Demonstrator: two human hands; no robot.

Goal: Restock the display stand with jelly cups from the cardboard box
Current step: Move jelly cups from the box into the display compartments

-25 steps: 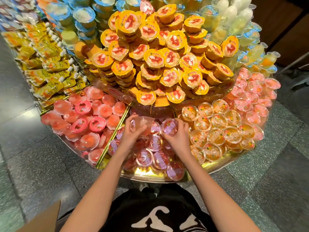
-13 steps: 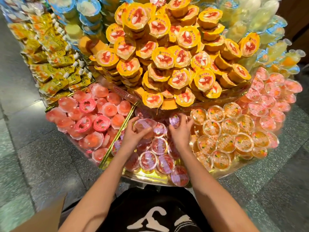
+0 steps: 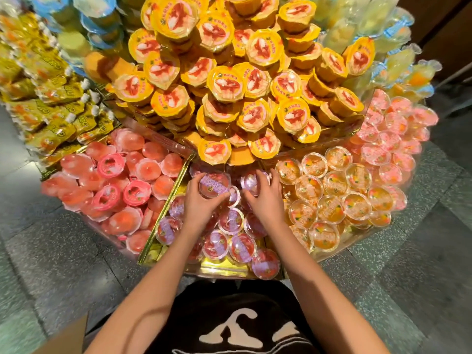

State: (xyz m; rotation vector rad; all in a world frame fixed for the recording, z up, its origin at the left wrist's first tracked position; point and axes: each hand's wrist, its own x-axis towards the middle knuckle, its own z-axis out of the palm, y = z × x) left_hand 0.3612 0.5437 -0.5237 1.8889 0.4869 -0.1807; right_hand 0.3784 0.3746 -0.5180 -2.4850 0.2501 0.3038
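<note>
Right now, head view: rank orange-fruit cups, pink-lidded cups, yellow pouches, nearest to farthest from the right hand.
1. Orange-fruit cups: bay just right of the right hand.
2. Pink-lidded cups: left bay, past the left hand.
3. Yellow pouches: far left, behind the pink-lidded cups.

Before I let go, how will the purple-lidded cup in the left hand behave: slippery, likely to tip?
The purple-lidded cup in the left hand looks glossy, stiff plastic, so probably a little slippery. Full of jelly, likely heavy for its size. Neighbouring cups lie tilted over one another, so it may well slide or tip unless nested flat.
</note>
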